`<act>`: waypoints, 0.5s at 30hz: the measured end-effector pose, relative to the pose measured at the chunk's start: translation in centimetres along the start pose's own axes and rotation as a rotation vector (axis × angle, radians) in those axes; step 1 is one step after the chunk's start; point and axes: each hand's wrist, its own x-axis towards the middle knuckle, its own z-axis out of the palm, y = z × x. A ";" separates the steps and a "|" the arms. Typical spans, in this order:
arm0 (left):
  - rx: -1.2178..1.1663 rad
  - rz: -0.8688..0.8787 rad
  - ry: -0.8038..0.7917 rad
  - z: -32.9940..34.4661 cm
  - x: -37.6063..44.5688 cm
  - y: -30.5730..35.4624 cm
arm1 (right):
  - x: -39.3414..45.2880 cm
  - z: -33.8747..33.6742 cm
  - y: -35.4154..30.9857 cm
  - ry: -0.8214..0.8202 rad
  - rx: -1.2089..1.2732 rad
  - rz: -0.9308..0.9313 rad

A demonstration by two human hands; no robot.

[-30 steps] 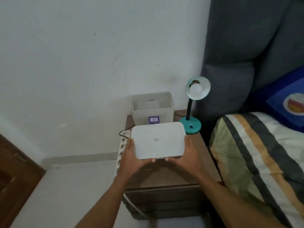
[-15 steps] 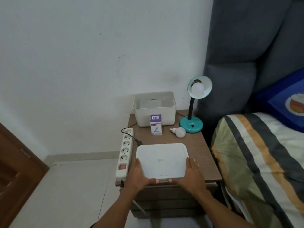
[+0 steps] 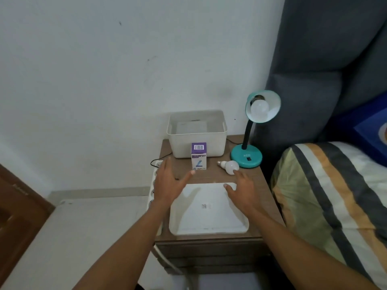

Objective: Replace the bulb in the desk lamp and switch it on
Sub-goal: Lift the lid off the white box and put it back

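Bin point(image 3: 196, 143) behind lid point(image 3: 207, 210): holds a pale flat item. Bulb box point(image 3: 198, 156) and loose bulb point(image 3: 230, 166) beyond lid. Left hand point(image 3: 167, 183) and right hand point(image 3: 244, 189): fingers spread, gripping nothing.

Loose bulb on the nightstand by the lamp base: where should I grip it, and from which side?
Probably grip the loose bulb by its round white globe, coming from above with the right hand, which hovers just in front of it. It lies on its side, screw base pointing left toward the purple box, so the globe faces you.
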 end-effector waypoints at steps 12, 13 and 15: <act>-0.183 -0.072 0.025 0.8 17.1 0.9 | 10.1 3.8 0.2 -0.006 -0.077 0.091; -0.178 -0.076 -0.003 1.1 17.7 0.7 | 10.3 4.2 0.4 0.006 -0.071 0.093; -0.184 -0.071 -0.046 1.6 18.5 -0.1 | 10.6 4.6 0.9 0.025 -0.051 0.086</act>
